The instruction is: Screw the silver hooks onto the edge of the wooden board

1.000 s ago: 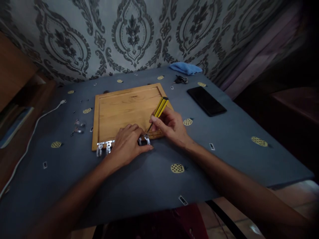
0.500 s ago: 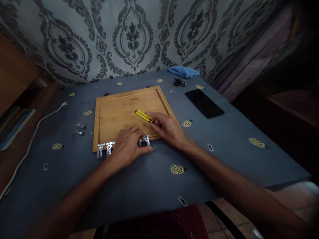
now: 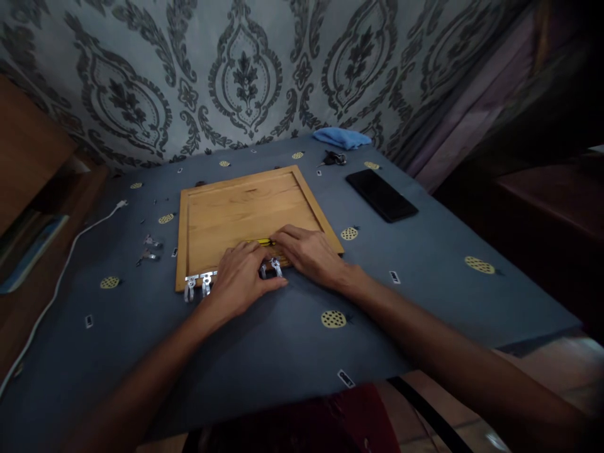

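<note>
A wooden board [image 3: 245,207] lies flat on the blue table cloth [image 3: 425,277]. A metal hook rail [image 3: 198,280] sits along the board's near edge, with hooks showing on both sides of my left hand [image 3: 240,277]. That hand covers the rail's middle, fingers curled down on it. My right hand [image 3: 311,255] lies low on the board's near right corner. Its fingers are closed over one end of a yellow screwdriver [image 3: 263,242], which lies flat on the board between the two hands.
A black phone [image 3: 381,195], keys [image 3: 333,157] and a blue cloth [image 3: 342,137] sit at the back right. Loose metal hooks [image 3: 148,248] and small screws lie left of the board. A white cable [image 3: 61,251] runs along the left. The patterned wall stands behind.
The right hand has brought the screwdriver down from upright at the rail to flat on the board. The left hand has stayed on the rail.
</note>
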`<state>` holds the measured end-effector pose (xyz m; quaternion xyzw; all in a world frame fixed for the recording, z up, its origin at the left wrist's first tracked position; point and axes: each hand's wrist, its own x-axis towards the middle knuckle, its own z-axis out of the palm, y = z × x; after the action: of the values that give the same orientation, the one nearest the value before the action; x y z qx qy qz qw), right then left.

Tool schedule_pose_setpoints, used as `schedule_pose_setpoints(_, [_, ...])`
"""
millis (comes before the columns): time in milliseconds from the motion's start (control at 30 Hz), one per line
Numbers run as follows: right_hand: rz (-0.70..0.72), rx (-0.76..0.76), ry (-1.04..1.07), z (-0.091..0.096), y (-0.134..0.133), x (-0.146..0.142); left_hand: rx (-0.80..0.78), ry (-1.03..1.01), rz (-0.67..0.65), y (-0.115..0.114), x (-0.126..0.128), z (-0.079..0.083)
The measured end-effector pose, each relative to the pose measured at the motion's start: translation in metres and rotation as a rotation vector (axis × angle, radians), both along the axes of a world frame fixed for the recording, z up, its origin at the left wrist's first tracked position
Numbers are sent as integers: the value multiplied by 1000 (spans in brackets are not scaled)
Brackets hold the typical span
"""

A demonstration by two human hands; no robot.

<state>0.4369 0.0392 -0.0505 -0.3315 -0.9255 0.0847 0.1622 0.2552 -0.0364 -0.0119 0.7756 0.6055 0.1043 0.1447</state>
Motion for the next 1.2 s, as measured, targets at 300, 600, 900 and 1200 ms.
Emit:
schedule_pose_setpoints(300, [171, 148, 282, -22, -37, 39, 6, -3, 12, 0, 0, -2])
schedule_pose_setpoints(600, [250, 128, 233, -24, -38, 41, -16, -2, 16, 0, 1, 1])
schedule_pose_setpoints(900, [269, 138, 125, -19, -38, 42, -39, -26, 24, 0, 1, 2])
schedule_pose_setpoints(1200, [269, 141, 156, -16, -40, 41, -36, -43, 23, -1, 2, 1])
